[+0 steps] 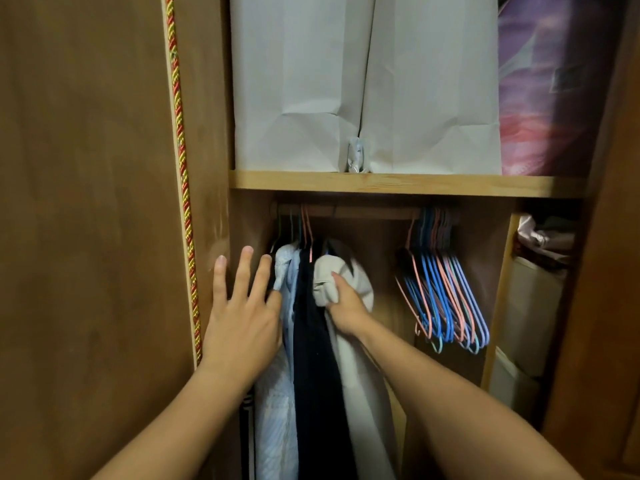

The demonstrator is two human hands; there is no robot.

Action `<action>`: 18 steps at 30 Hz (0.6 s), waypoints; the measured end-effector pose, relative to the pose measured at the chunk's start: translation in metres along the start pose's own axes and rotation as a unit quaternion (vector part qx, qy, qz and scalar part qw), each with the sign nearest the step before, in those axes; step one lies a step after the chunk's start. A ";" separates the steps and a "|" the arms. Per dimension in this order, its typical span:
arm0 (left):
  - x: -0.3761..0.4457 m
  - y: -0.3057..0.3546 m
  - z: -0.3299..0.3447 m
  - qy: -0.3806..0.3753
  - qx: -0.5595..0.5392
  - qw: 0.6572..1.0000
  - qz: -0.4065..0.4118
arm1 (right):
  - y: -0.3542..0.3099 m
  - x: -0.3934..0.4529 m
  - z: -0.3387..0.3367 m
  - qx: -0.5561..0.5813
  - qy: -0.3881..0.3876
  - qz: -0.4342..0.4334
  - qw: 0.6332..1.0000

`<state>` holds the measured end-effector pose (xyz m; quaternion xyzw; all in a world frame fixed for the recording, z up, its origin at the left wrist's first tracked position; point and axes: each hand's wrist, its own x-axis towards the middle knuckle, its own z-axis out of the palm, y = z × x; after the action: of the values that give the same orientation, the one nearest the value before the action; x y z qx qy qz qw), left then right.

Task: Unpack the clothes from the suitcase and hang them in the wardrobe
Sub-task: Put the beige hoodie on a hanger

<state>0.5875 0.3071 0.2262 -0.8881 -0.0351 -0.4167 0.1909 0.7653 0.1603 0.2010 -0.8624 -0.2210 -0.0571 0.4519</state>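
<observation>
Between the two hands hang three garments on the rail [346, 213]: a pale blue shirt [282, 341], a dark garment [311, 341] and a beige garment [360, 368]. Her left hand [242, 317] is spread flat, fingers straight, against the blue shirt; her right hand [344, 306] grips the beige garment's shoulder. Judging by this, hanging is well under way; the suitcase is out of sight. Right of the hands wait empty hangers [443, 292]. Above, a wooden shelf [398, 183] carries white paper bags [363, 81].
</observation>
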 end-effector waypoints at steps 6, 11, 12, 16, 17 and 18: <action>-0.008 0.002 -0.001 -0.037 0.009 0.999 0.005 | -0.026 -0.004 0.020 0.020 -0.104 0.000 0.994; -0.028 0.040 0.012 -0.081 -0.086 0.993 -0.020 | 0.027 -0.091 -0.011 -0.069 -0.027 -0.053 0.996; -0.036 0.055 0.019 -0.095 -0.121 0.988 -0.011 | 0.043 -0.117 -0.017 -0.052 -0.021 -0.041 0.998; -0.100 0.179 0.033 -0.214 -0.308 0.927 0.026 | 0.144 -0.254 -0.040 0.020 0.025 0.097 0.995; -0.123 0.217 0.034 -0.266 -0.346 0.899 0.043 | 0.173 -0.293 -0.043 0.035 0.040 0.161 0.986; -0.147 0.254 0.030 -0.322 -0.375 0.867 0.066 | 0.202 -0.334 -0.044 0.062 0.053 0.233 0.969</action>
<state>0.5699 0.0976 0.0190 -0.9779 0.1229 -0.0757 -0.1512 0.5582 -0.0850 -0.0246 -0.8562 0.0077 0.0178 0.5162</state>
